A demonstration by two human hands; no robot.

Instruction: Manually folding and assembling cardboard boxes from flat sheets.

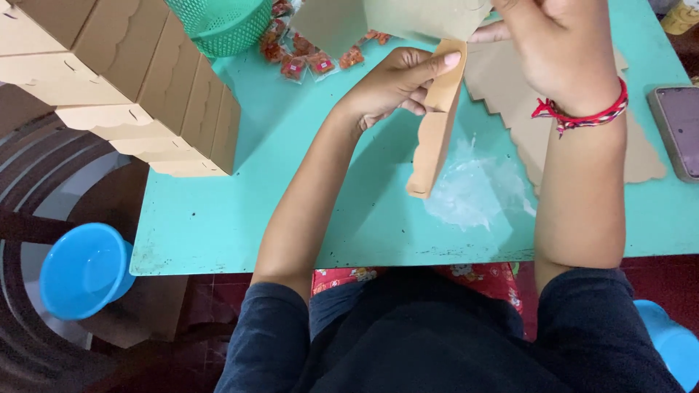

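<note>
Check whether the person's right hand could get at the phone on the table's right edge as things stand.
Probably not right away: the right hand is gripping the brown cardboard piece together with the left hand. The phone lies uncovered on the turquoise table just beside that wrist, so once it lets go, the way looks free.

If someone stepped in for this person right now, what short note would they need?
Left hand: pinching the scalloped side flap of a brown cardboard box blank, held above the turquoise table.
Right hand: gripping the blank's top panel.
Done: a stack of folded boxes at the table's left.
Left: this blank is only partly folded; flat blanks lie under the right arm.
Nearby: clear plastic wrap, small red packets, green basket, phone.
</note>
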